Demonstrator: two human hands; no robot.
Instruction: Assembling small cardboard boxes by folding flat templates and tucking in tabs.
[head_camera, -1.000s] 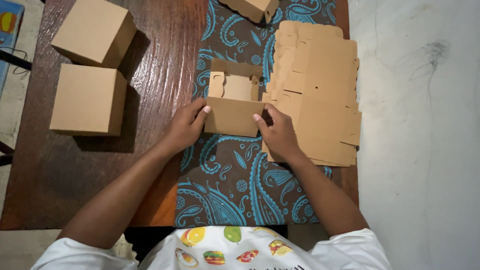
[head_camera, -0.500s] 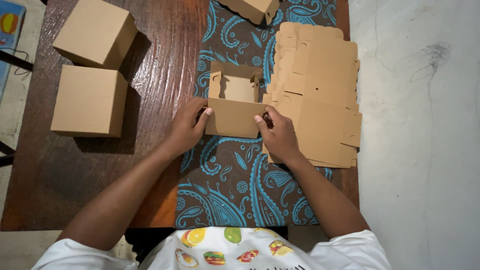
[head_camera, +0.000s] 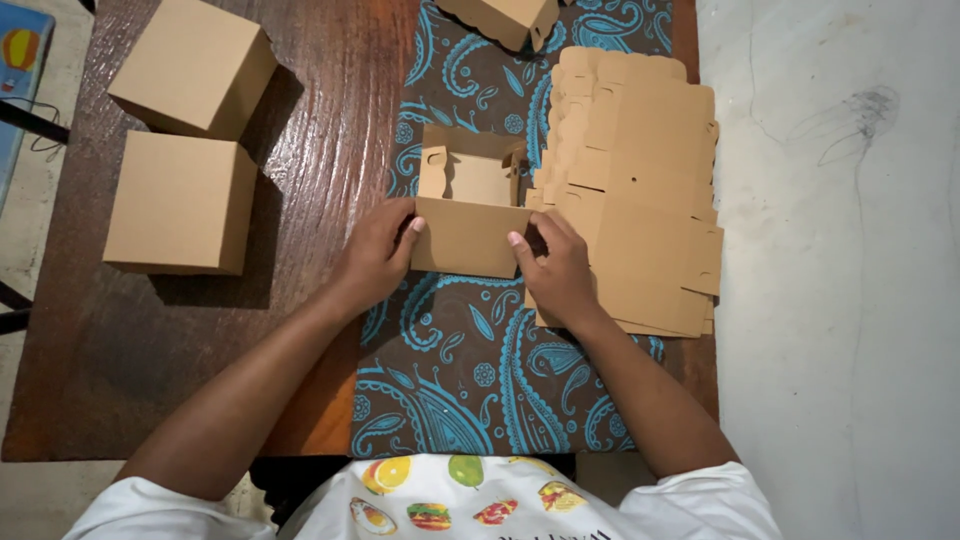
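A half-folded cardboard box (head_camera: 470, 215) sits on the blue paisley cloth (head_camera: 470, 370) near the middle of the wooden tabletop (head_camera: 150, 360), and both hands are on it — the left hand (head_camera: 378, 252) presses its fingertips against the left edge of the near wall, the right hand (head_camera: 553, 268) does the same at the right edge, thumb tip on the front panel. Neither hand is closed into a fist; the fingers are loosely curled and pinch the raised front panel from either side. The side flaps with their small cut-outs stand up behind that panel, and the back of the box is open, so the step in hand looks like raising and squaring the walls of the box. The next move would seem to call for tucking the side tabs in so that the walls lock, with even pressure from both sides so the thin card does not buckle. Just to the right, touching the right hand, lies a stack of flat box blanks (head_camera: 640, 180). Two finished boxes (head_camera: 185, 150) stand well apart on the bare wood at the left, and another box (head_camera: 500, 18) shows partly at the top edge.
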